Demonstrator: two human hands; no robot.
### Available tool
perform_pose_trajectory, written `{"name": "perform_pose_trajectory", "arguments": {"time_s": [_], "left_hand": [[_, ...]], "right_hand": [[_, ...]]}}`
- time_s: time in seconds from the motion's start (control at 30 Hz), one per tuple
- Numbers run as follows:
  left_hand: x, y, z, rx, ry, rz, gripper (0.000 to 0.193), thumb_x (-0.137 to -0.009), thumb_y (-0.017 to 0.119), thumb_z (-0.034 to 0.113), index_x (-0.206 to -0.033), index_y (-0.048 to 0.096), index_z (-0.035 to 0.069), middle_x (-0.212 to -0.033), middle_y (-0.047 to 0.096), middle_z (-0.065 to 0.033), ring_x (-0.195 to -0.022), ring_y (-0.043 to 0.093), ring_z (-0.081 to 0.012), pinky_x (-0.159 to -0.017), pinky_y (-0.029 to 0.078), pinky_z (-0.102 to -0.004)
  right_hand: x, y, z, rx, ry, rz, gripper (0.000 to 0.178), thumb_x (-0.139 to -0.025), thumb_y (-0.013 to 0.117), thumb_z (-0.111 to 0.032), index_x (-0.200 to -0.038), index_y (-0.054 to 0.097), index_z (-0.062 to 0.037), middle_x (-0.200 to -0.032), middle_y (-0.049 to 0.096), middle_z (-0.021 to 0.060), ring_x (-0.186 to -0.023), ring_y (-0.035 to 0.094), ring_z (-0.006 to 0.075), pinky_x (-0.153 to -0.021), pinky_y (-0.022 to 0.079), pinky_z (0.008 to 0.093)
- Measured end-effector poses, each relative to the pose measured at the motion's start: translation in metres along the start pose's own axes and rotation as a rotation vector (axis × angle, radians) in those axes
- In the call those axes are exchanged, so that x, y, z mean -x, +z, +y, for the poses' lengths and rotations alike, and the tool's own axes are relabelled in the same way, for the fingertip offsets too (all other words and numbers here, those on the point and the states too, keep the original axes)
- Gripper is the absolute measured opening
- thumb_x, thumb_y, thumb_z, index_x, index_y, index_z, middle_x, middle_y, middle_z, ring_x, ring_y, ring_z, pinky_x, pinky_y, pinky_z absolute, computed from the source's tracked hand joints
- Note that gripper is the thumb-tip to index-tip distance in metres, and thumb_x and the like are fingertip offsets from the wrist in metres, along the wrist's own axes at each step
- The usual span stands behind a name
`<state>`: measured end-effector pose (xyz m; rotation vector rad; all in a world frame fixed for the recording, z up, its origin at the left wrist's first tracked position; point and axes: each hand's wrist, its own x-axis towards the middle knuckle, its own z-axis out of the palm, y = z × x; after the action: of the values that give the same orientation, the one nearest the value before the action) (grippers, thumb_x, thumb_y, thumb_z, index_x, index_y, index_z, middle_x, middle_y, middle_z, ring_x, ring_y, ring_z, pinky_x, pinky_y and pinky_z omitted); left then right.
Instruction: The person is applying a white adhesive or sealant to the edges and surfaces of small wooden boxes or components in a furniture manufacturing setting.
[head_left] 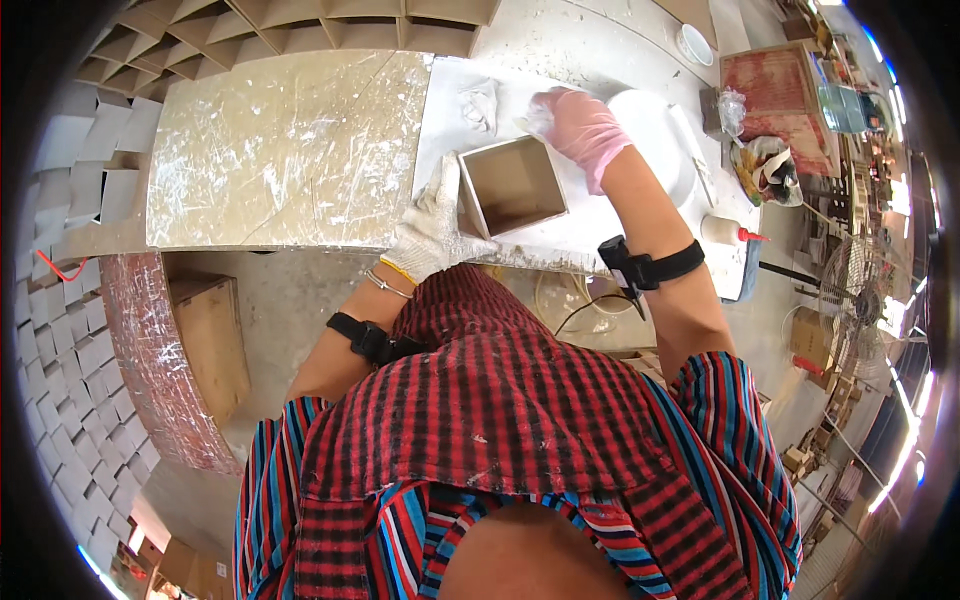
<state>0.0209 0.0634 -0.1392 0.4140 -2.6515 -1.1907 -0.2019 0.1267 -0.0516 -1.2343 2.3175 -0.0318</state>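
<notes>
An open box with pale edges and a brown inside lies tilted on the white work surface. My left hand, in a white knit glove, grips its near left corner, with fingers along the left side and the thumb side by the near edge. Beyond the box's far right corner is my right hand in a pink glove. Its fingers are closed on a whitish wad, probably cloth, partly hidden by the glove. A crumpled white cloth lies beyond the box.
Right of my right hand are a round white plate, a long white strip and a white bottle with a red tip. A scuffed board covers the left. Brown compartment grids stand behind; a fan is far right.
</notes>
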Motion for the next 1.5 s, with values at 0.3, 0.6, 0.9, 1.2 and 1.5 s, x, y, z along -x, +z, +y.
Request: {"name": "perform_pose_trajectory", "arguments": {"time_s": [0.3, 0.6, 0.9, 1.2, 1.5], "left_hand": [[-0.002, 0.005, 0.001, -0.073, 0.029, 0.008, 0.117, -0.051, 0.079, 0.034, -0.132, 0.002, -0.003, -0.128, 0.024, -0.0288, -0.112, 0.036, -0.0415, -0.092, 0.034, -0.0415], [-0.006, 0.004, 0.003, -0.097, 0.032, -0.016, 0.118, -0.053, 0.076, 0.043, -0.132, 0.001, -0.003, -0.128, 0.025, -0.0291, -0.114, 0.035, -0.0404, -0.092, 0.033, -0.0416], [-0.012, -0.03, 0.031, 0.032, 0.015, -0.129, 0.1, -0.064, 0.071, 0.033, -0.132, 0.007, -0.001, -0.126, 0.031, -0.0278, -0.106, 0.044, -0.0399, -0.091, 0.036, -0.0389], [-0.067, -0.012, 0.083, -0.315, 0.125, -0.386, 0.03, -0.079, 0.049, 0.018, -0.106, 0.053, 0.005, -0.1, 0.055, -0.0192, -0.087, 0.056, -0.0323, -0.073, 0.046, -0.0363], [-0.107, 0.034, 0.066, -0.537, -0.081, -0.894, 0.038, -0.085, 0.029, 0.033, -0.106, 0.054, 0.012, -0.105, 0.055, -0.0124, -0.098, 0.051, -0.0293, -0.081, 0.041, -0.0406]], "right_hand": [[-0.009, 0.007, 0.012, 0.065, -0.113, -0.058, 0.049, -0.07, 0.057, -0.008, -0.117, 0.047, -0.0072, -0.107, 0.055, 0.016, -0.095, 0.055, 0.0277, -0.082, 0.044, 0.0307], [0.004, 0.01, 0.039, -0.138, 0.112, 0.022, 0.045, -0.074, 0.053, -0.014, -0.118, 0.046, -0.007, -0.101, 0.056, 0.0195, -0.093, 0.055, 0.0305, -0.081, 0.044, 0.0341], [0.05, 0.036, 0.167, -0.355, 0.5, 0.368, 0.033, -0.075, 0.054, -0.018, -0.103, 0.051, -0.0014, -0.096, 0.058, 0.0198, -0.091, 0.055, 0.0323, -0.078, 0.043, 0.0358], [0.061, 0.055, 0.172, -0.082, 0.412, 0.226, 0.043, -0.071, 0.054, -0.018, -0.112, 0.048, -0.0061, -0.1, 0.055, 0.0198, -0.093, 0.053, 0.0346, -0.079, 0.042, 0.0374], [0.087, 0.071, 0.226, -0.913, 0.493, 0.461, 0.032, -0.078, 0.057, -0.016, -0.106, 0.052, -0.0018, -0.086, 0.059, 0.0022, -0.069, 0.05, 0.0057, -0.058, 0.041, 0.0199]]}}
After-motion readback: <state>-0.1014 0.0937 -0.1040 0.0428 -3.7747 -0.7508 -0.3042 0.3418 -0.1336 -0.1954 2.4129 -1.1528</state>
